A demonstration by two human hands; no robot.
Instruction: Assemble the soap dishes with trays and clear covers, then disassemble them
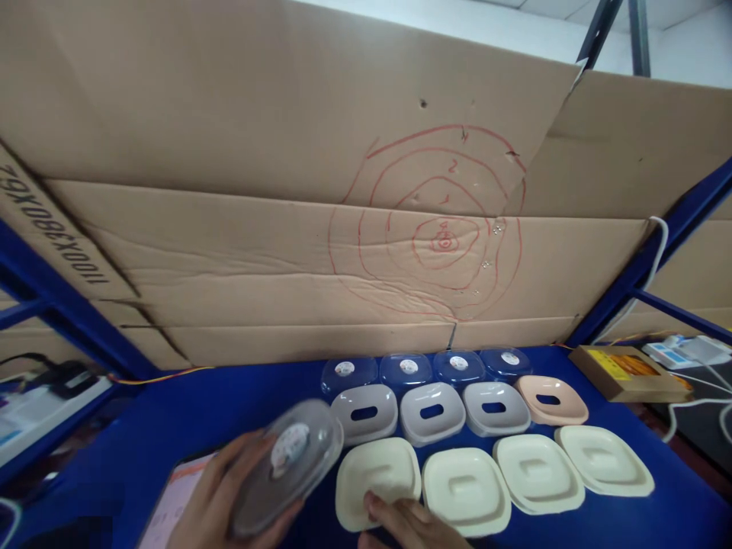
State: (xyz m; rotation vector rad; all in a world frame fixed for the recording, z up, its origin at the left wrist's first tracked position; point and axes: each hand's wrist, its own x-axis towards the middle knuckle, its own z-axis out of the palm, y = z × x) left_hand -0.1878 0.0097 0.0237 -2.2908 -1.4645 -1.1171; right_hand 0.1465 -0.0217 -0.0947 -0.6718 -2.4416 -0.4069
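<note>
My left hand (pixel 220 488) is wrapped round a see-through soap-dish lid (pixel 303 465) with a round white sticker, held tilted above the table. Whether anything sits under this lid I cannot tell. My right hand (pixel 412 526) has its fingers stretched out over the front edge of the leftmost cream soap-dish base (pixel 394 465). One fingertip seems to touch that base. More cream bases (pixel 466 518) lie in the row to its right. Behind them stand three grey slotted trays (pixel 366 396) and a peach one (pixel 560 389).
Several clear lids (pixel 406 370) with stickers form the back row on the blue table (pixel 229 404). A phone (pixel 177 496) lies beneath my left hand. An open cardboard box (pixel 629 374) is at right. A cardboard wall (pixel 257 244) with red rings stands behind.
</note>
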